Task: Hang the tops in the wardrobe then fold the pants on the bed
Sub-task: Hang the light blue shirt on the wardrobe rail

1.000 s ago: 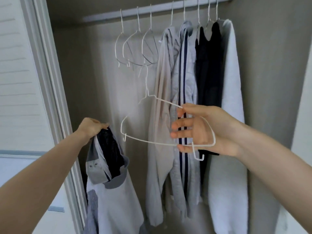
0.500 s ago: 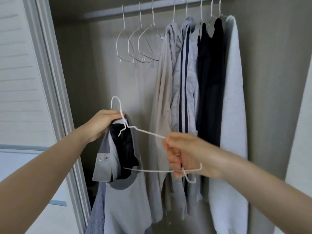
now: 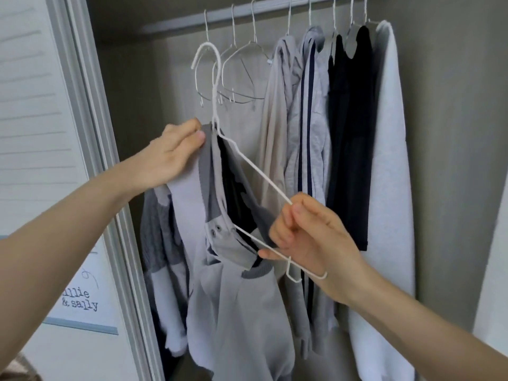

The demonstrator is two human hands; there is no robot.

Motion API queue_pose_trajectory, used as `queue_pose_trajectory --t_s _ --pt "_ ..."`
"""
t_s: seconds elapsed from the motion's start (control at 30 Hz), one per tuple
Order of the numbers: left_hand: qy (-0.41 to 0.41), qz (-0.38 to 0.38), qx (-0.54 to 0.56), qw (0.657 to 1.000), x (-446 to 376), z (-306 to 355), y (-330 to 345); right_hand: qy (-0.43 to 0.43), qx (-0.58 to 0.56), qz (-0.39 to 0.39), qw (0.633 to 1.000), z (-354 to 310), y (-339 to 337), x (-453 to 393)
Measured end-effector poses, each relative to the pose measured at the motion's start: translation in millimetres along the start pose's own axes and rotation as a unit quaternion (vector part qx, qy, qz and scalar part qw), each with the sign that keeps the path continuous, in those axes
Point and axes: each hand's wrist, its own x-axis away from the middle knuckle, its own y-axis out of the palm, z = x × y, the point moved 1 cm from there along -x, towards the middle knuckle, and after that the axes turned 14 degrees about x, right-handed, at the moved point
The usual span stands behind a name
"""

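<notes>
- Since half a second ago the white hanger (image 3: 248,166) has tipped upright; its hook now points up and one arm sits inside the top's (image 3: 233,298) collar.
- The left hand (image 3: 170,155) pinches the collar beside the hanger's neck, higher than before.
- The right hand (image 3: 310,240) grips the hanger's free end.
- One top held before the wardrobe; three bare hangers (image 3: 242,75) and five hung garments (image 3: 349,127) on the rail (image 3: 192,22).
- Sliding door frame (image 3: 90,133) at left, grey wardrobe walls.
</notes>
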Motion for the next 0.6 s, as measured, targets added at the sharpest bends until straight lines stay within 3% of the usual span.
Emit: queue_pose_trajectory --t_s 0.1,0.17,0.23,0.3,0.33,0.37,0.43,0.5,0.6 --pt "0.026 0.028 0.061 0.997 1.0 15.9 9.7 0.034 -0.076 -0.060 0.995 1.4 -0.1 -6.1" --pt "0.034 0.040 0.082 0.995 1.1 22.5 17.1 0.088 -0.130 -0.036 0.987 8.4 -3.5 -14.9" --pt "0.020 0.057 0.107 0.992 -0.2 25.5 20.3 0.144 -0.039 0.010 0.989 23.9 -6.3 -20.7" --pt "-0.002 0.094 0.125 0.988 -1.5 22.7 16.2 0.123 0.221 0.024 0.967 38.5 -9.1 -12.9" --pt "-0.014 0.112 0.132 0.985 -1.7 18.1 12.0 0.061 0.387 0.010 0.920 42.9 -13.2 -5.2" --pt "-0.029 0.128 0.139 0.982 -1.2 12.0 8.2 -0.011 0.527 -0.014 0.849 47.4 -18.6 4.0" --pt "-0.061 0.157 0.149 0.974 2.3 -2.3 1.8 -0.099 0.680 -0.052 0.725 52.1 -32.8 18.6" --pt "-0.095 0.168 0.150 0.970 8.1 -18.0 0.4 -0.129 0.724 -0.018 0.677 46.5 -44.3 23.3" --pt "-0.135 0.166 0.143 0.966 19.5 -36.9 3.4 -0.185 0.742 0.015 0.644 33.9 -60.3 22.1"
